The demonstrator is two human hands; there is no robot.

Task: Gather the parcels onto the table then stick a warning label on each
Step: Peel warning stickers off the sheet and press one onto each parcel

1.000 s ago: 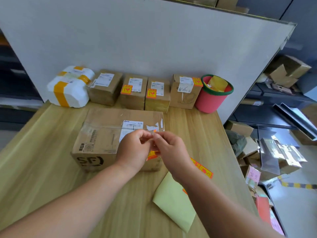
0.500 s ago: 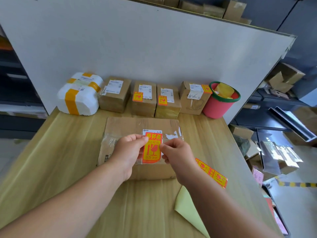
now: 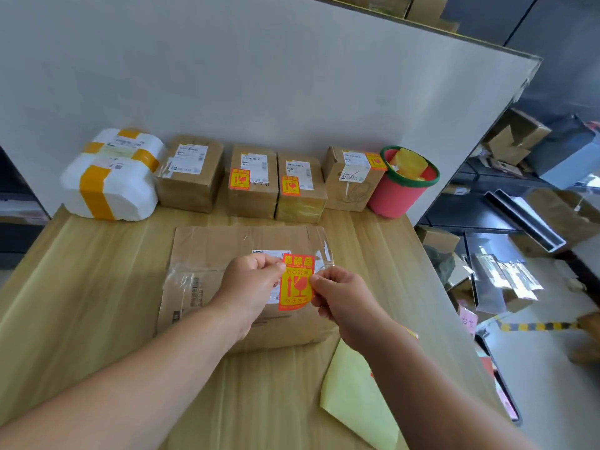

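Warning label (image 3: 296,282) pinched by L hand (image 3: 251,280) & R hand (image 3: 341,295), one per side edge. Held over near parcel (image 3: 227,251), center of table (image 3: 81,287).

wooden table (image 3: 81,287) is carrying everything. sitting in a row along its far edge, left to right: white foam parcel (image 3: 110,190) with yellow tape, four small brown boxes (image 3: 253,196), red bucket (image 3: 394,199) with a green rim. large flat box (image 3: 220,251) is lying mid-table in front of the row. pale yellow sheet (image 3: 354,394) is lying near right, just beside that box's corner.
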